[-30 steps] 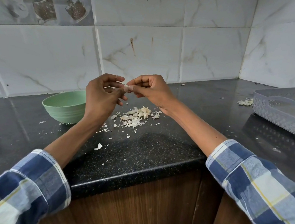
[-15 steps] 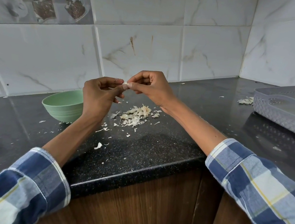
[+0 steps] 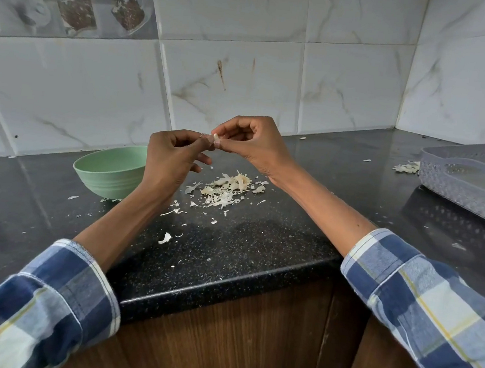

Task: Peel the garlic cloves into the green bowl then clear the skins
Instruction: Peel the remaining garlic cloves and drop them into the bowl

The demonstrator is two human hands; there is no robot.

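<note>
Both hands meet above the black counter (image 3: 258, 247), pinching one small pale garlic clove (image 3: 215, 137) between their fingertips. My left hand (image 3: 170, 162) holds it from the left with curled fingers. My right hand (image 3: 252, 145) pinches it from the right. Most of the clove is hidden by the fingers. The green bowl (image 3: 111, 170) stands on the counter just left of my left hand; its inside is not visible. A pile of garlic skins (image 3: 228, 188) lies on the counter under my hands, with loose flakes (image 3: 165, 238) scattered toward the front edge.
A grey perforated plastic tray (image 3: 473, 184) sits at the right, with another small heap of skins (image 3: 406, 167) beside its left end. A tiled wall (image 3: 250, 62) backs the counter and turns a corner at the right. Wooden cabinet fronts (image 3: 246, 343) lie below the edge.
My hands have stayed together on the clove, rising slightly above the skin pile. Fingers shifted a little around the clove. The bowl and skins have not moved.
</note>
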